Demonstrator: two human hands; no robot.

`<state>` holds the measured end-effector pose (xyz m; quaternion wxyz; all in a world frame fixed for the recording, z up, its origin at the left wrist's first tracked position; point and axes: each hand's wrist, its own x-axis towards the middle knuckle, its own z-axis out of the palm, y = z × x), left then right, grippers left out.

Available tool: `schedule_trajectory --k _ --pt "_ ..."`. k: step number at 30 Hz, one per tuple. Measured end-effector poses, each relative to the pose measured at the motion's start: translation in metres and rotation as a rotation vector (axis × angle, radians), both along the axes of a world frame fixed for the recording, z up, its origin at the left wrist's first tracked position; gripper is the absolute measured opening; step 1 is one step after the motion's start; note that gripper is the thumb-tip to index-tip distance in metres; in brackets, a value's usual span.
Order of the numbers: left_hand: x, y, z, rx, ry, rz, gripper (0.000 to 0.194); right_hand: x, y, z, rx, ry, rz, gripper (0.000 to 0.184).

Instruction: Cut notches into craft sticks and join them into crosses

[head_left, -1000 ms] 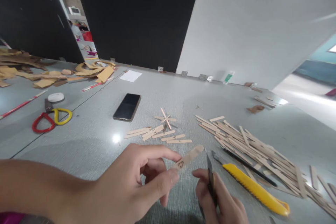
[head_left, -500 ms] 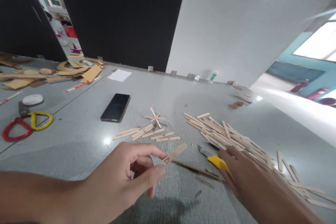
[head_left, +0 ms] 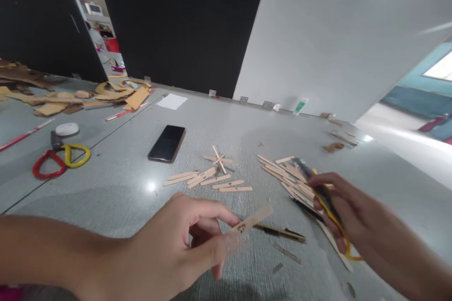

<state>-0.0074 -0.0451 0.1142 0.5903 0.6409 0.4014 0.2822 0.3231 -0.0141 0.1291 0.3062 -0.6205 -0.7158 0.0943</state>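
Note:
Between thumb and fingers, my left hand pinches a wooden craft stick with a dark printed mark, held tilted above the table. My right hand is wrapped round a yellow and black utility knife, its blurred tip pointing up and left over the pile of craft sticks. Under the left hand's stick lies a gold and black pen. A second dark pen rests beside the pile, near the right hand. Beyond my left hand are several loose sticks and a small star of crossed sticks.
A phone lies mid-table. At the left are red and yellow scissors, a white mouse-shaped object and cardboard scraps. White paper is near the back panel. Small grey slivers lie in front.
My right hand has picked up the utility knife from the table and raised it. My left hand still holds the craft stick. The view has shifted slightly left.

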Motion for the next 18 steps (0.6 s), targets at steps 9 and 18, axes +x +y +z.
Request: schedule_trajectory --k 9,18 --pt "0.000 -0.002 -0.001 -0.037 0.008 -0.006 0.036 0.007 0.006 0.007 -0.111 0.573 -0.014 0.026" --pt "0.003 -0.001 -0.005 -0.126 0.061 -0.063 0.033 -0.077 -0.046 -0.010 0.118 0.290 0.128 0.019"
